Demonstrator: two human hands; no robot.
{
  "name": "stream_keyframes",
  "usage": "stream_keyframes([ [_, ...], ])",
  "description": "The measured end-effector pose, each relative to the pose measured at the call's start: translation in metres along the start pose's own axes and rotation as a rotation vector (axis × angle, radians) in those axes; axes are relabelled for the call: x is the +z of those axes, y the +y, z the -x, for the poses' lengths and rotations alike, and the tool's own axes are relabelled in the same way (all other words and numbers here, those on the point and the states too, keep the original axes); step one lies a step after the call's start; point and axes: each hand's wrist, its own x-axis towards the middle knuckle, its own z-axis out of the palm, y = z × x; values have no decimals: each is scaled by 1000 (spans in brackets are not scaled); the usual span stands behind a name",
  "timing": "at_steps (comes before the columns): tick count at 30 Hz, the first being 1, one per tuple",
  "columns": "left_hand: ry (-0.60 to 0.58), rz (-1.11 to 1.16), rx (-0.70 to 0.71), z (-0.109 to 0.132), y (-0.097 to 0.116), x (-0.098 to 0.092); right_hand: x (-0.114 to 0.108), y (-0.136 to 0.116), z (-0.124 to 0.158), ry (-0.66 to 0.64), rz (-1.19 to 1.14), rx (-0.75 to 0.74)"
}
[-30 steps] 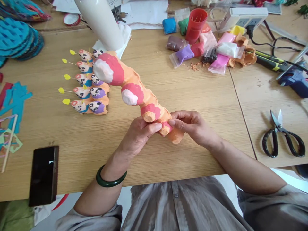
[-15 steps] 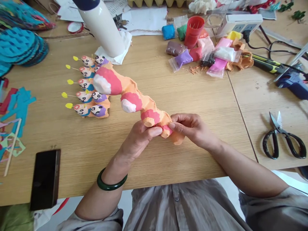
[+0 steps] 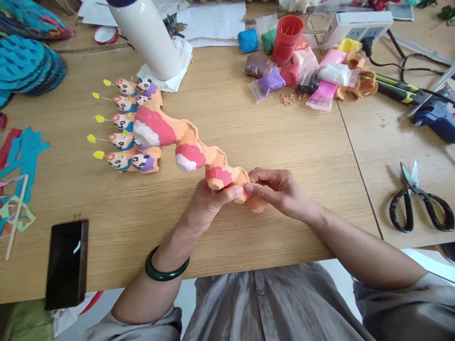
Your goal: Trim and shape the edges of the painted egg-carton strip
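Note:
Both hands hold the near end of a long orange egg-carton strip [image 3: 185, 142] whose bumps are covered in pink and white clay. My left hand [image 3: 206, 203] grips it from below, thumb pressed on top. Fingers of my right hand [image 3: 280, 192] pinch the nearest bump, thumb and forefinger close to my left thumb. The strip slants away to the upper left, its far end hovering over a painted carton piece [image 3: 133, 128] with little faces and yellow-tipped sticks.
A black phone [image 3: 66, 263] lies at the near left edge. Scissors [image 3: 419, 201] rest at right. Bags of coloured clay [image 3: 305, 76], a red cup [image 3: 287, 38], a white cylinder [image 3: 147, 35], a power strip [image 3: 359, 23] and a blue glue gun [image 3: 435, 116] stand farther back. Blue paper cutouts [image 3: 24, 151] lie at left.
The far end of the strip has dropped lower toward the table and the painted carton piece. My hands stay on the near end, the right fingers now covering more of the nearest bump.

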Motion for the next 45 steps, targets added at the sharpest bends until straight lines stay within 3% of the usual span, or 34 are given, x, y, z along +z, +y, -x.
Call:
stream_keyframes([
  [4,-72,92,18,1,4,-1,-2,-4,0,-9,-108,91],
  [8,-71,112,43,2,4,-1,-3,-3,0,-6,-181,131],
  [37,-123,90,114,-2,-2,-5,-11,8,-9,-68,-261,57],
  [42,-151,51,133,-3,-2,-9,-9,6,-6,-15,-214,85],
  [45,-137,7,118,-4,-2,-9,-6,3,-4,16,-112,24],
])
